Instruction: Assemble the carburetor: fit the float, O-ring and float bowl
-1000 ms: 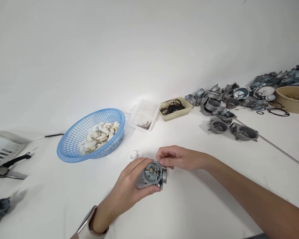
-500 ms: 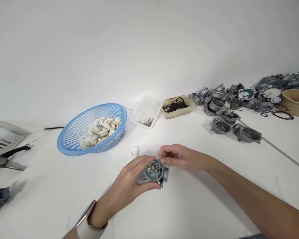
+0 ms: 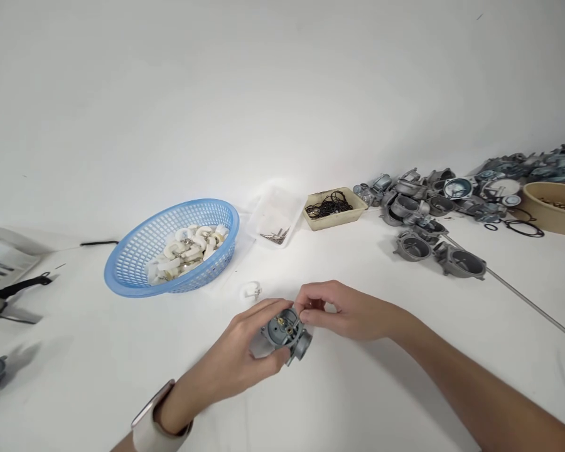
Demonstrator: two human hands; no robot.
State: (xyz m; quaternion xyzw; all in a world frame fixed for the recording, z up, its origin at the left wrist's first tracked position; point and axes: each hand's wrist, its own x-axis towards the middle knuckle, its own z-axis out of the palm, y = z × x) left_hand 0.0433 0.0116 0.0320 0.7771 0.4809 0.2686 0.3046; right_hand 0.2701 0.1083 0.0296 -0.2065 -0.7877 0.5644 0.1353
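Observation:
A grey metal carburetor body (image 3: 282,333), with brass jets in its round open face, is gripped between the thumb and fingers of my left hand (image 3: 245,345). At its upper right rim is my right hand (image 3: 329,309), thumb and index finger pinched together. Whatever sits in that pinch is too small or hidden to name. Just beyond the carburetor body, a white plastic float (image 3: 251,290) lies on the table.
Behind stand a blue basket (image 3: 122,285) of white floats, a clear tray (image 3: 263,213) of metal pins and a beige tray (image 3: 334,220) of black rings. Grey float bowls (image 3: 461,260), a thin rod (image 3: 532,301) and a tan tub (image 3: 546,213) are right; pliers (image 3: 9,298) lie left.
The carburetor body has turned in my left hand, its side opening now facing more toward me. My right hand stays pinched at its rim. The whole view has shifted slightly.

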